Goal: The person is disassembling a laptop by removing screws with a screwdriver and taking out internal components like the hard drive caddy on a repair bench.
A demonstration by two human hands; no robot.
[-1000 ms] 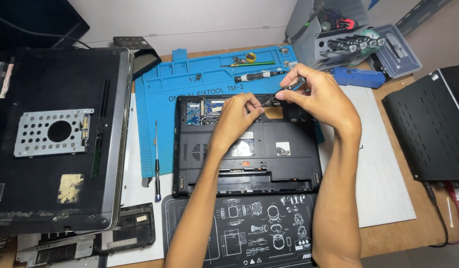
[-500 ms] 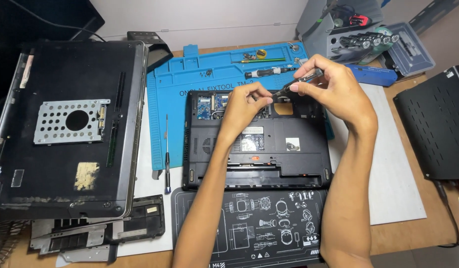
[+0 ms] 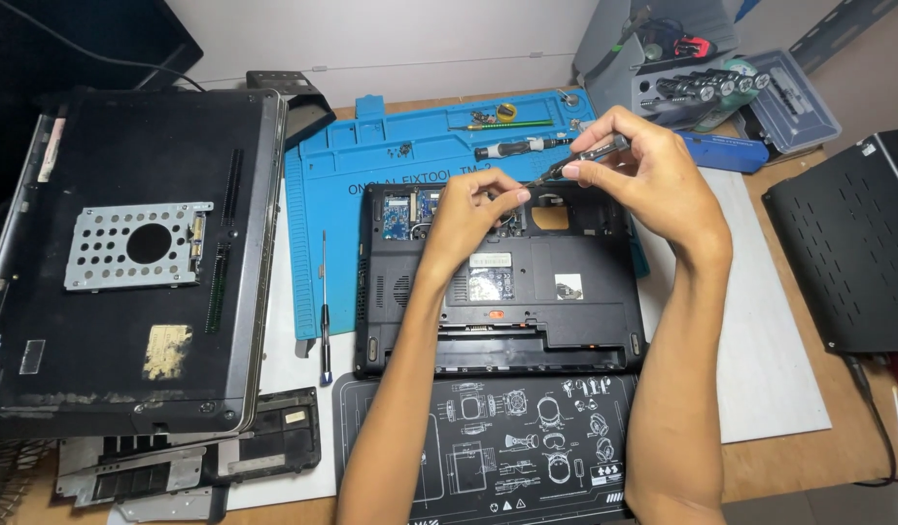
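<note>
- Nearest edge: black rectangular mat printed with white line diagrams [image 3: 512, 457]; both forearms cross above it
- Black plastic laptop base [image 3: 502, 287], underside up, lies just beyond that mat, its far end on the blue silicone repair mat [image 3: 420, 156]
- Progress, judged: an access cover looks already off, since green circuit boards [image 3: 410, 206] show in the open bay at the far left of the base; the centre panel with its labels is still in place, so the teardown looks early, most of the shell unopened
- Left hand [image 3: 468, 216] hovers over the far bay, fingers drawn together at the tips as if pinching something small; what it pinches I cannot tell
- Right hand [image 3: 653, 175] is closed around a slim dark screwdriver [image 3: 585, 158], tip angled down toward the left fingertips
- Blue-tipped thin screwdriver [image 3: 324, 311] lies left of the base, untouched
- Larger dark laptop chassis with a perforated metal plate [image 3: 138, 253] sits far left, already stripped
- Far: black-handled driver [image 3: 522, 148] on the blue mat; grey bit case [image 3: 711, 87] beyond it
- Versus half a second earlier: hands hold the same pinch-and-driver pose over the same bay; the camera view has shifted slightly, the base has not moved
</note>
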